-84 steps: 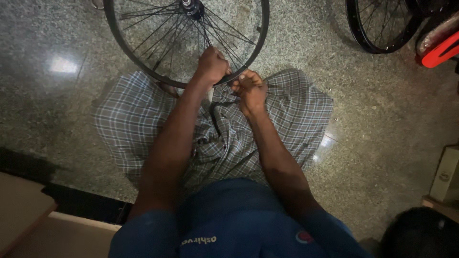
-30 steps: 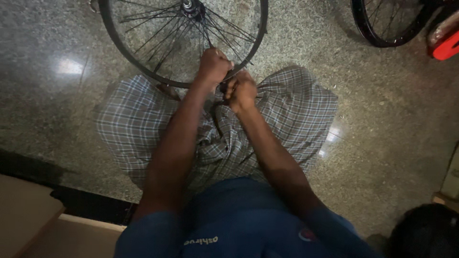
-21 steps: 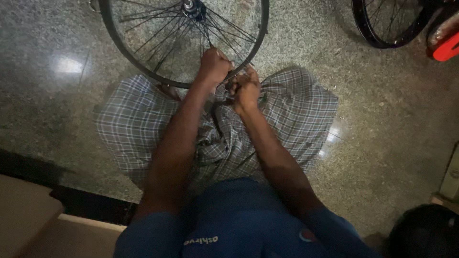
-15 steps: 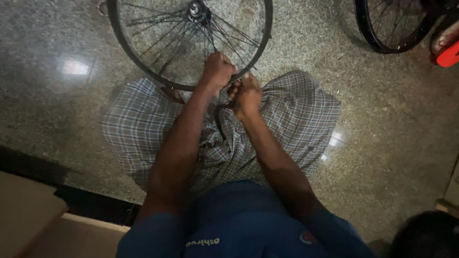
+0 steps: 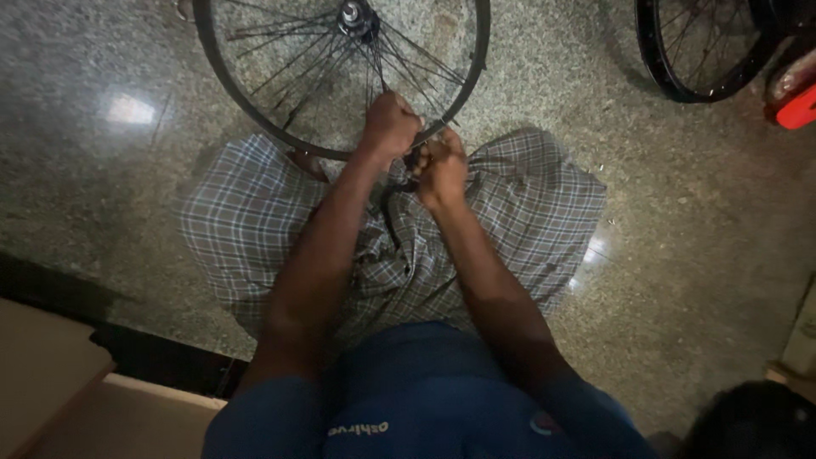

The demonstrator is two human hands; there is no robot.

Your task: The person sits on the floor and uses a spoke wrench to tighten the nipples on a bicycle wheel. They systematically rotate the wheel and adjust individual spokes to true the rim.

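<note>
A spoked bicycle wheel [image 5: 255, 119] stands on the speckled stone floor in front of my knees, its hub [image 5: 354, 13] at the top of the head view. My left hand [image 5: 389, 125] is closed around the near part of the rim. My right hand [image 5: 440, 166] is a fist right beside it, gripping the rim or a small dark tool there; which one is hidden by the fingers. Both forearms reach forward over my checked cloth wrap [image 5: 246, 221].
A second bicycle wheel [image 5: 680, 81] stands at the top right, next to a red part [image 5: 797, 110]. A pale step [image 5: 51, 374] lies at the lower left. A dark round object [image 5: 752, 421] sits at the bottom right corner.
My right hand has moved closer to my left hand at the rim. The view has shifted slightly, and the wheel stays in the same place.
</note>
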